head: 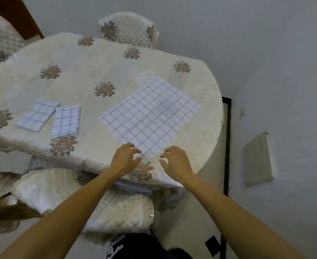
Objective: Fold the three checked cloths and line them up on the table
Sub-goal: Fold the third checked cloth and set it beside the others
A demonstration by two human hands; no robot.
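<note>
The left hand [126, 157] and right hand [174, 161] are held over the near edge of the table [23, 86], fingers loosely curled and nothing gripped. The near corner of the unfolded checked cloth [150, 114] is seen between them. Well to the left, a folded checked cloth [66, 122] is laid just beside a second folded cloth [37, 115].

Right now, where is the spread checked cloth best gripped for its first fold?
Probably at its near corner, from the person's side: the spread checked cloth lies flat, turned diamond-wise, that corner pointing between the left hand and right hand, both poised beside it.
</note>
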